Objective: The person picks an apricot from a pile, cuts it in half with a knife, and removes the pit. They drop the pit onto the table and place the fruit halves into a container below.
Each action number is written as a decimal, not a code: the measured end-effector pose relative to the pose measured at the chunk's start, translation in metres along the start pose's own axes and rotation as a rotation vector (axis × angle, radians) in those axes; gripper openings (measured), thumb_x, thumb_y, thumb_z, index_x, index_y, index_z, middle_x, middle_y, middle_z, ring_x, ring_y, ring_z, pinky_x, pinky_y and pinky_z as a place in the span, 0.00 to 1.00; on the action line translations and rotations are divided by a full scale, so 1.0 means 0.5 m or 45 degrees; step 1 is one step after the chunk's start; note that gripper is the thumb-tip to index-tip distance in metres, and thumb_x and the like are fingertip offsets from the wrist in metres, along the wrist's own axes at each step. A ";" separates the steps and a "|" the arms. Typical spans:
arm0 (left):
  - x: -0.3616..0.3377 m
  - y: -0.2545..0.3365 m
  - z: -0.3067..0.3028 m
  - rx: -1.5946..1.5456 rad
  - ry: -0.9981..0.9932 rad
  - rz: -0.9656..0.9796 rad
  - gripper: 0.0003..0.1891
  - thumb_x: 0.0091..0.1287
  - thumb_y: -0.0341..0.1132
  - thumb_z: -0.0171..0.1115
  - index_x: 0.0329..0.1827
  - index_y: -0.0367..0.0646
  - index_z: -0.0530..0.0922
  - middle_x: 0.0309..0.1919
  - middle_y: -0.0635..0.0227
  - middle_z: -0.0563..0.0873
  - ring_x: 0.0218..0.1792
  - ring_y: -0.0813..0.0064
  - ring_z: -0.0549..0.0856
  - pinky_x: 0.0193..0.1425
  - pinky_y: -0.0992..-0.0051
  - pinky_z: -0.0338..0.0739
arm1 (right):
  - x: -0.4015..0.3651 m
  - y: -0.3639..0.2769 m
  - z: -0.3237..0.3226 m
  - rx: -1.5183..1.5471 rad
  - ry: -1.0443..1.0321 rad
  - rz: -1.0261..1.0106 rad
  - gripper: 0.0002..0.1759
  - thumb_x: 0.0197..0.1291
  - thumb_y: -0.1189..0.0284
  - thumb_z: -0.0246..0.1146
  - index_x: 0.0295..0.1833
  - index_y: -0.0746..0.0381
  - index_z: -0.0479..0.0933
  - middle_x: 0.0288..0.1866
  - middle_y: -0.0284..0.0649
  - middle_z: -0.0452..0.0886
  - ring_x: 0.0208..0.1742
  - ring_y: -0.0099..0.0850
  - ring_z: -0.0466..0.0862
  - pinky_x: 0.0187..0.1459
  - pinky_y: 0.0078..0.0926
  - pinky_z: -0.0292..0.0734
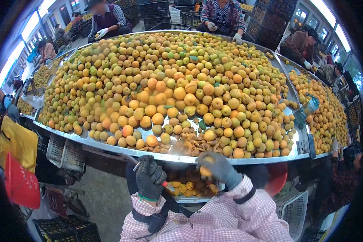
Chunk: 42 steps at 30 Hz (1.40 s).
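My left hand (150, 176), in a black glove, is closed around a slim tool. A red part of the tool (164, 184) with a pale tip shows below the fingers, and a thin metal end pokes out at the upper left. My right hand (218, 168), in a grey glove and smeared by motion, has its fingers round an orange-yellow apricot (205, 171) just off the table's front edge. Between the hands and lower down, a container holds cut apricot pieces (189, 188). Brown apricot pits (192, 146) lie at the table edge beyond my hands.
A large heap of apricots (165, 80) covers the metal-rimmed table (105, 146). Another apricot-filled table (324, 121) adjoins at right. Several people work around the tables. A red chair (21, 183) and a white crate (64, 152) stand at left, another white crate (294, 211) at right.
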<state>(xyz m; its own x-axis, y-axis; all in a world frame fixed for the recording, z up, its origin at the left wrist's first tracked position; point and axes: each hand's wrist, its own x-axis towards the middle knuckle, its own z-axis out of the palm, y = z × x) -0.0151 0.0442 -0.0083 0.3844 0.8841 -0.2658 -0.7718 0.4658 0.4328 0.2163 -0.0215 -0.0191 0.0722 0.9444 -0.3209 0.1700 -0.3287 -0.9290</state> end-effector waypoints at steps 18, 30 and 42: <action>0.008 -0.066 -0.104 0.448 0.077 -0.395 0.07 0.69 0.36 0.55 0.38 0.43 0.75 0.13 0.78 0.65 0.10 0.84 0.62 0.13 0.81 0.56 | 0.327 -0.024 -0.007 -1.407 0.056 -0.216 0.21 0.55 0.71 0.61 0.56 0.50 0.73 0.52 0.46 0.73 0.53 0.46 0.77 0.52 0.38 0.73; 0.021 -0.101 -0.032 1.297 -0.020 -0.069 0.05 0.63 0.33 0.62 0.36 0.43 0.76 0.21 0.70 0.79 0.19 0.74 0.78 0.21 0.76 0.71 | -0.002 -0.063 0.019 1.237 -0.311 -0.004 0.35 0.57 0.79 0.61 0.69 0.59 0.55 0.50 0.41 0.72 0.46 0.32 0.79 0.42 0.23 0.77; -0.069 -0.133 0.022 1.949 -0.738 -0.052 0.21 0.58 0.43 0.65 0.49 0.40 0.72 0.39 0.51 0.82 0.41 0.57 0.83 0.43 0.64 0.76 | -0.173 0.044 0.058 1.196 0.119 0.293 0.13 0.62 0.69 0.61 0.51 0.62 0.74 0.44 0.34 0.78 0.42 0.24 0.77 0.46 0.20 0.73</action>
<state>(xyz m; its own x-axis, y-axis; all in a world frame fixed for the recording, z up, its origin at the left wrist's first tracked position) 0.0283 -0.0167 -0.0186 0.7907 0.6021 -0.1109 0.2993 -0.2222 0.9279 0.1853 -0.1099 -0.0174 0.0903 0.8400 -0.5350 -0.7092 -0.3229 -0.6267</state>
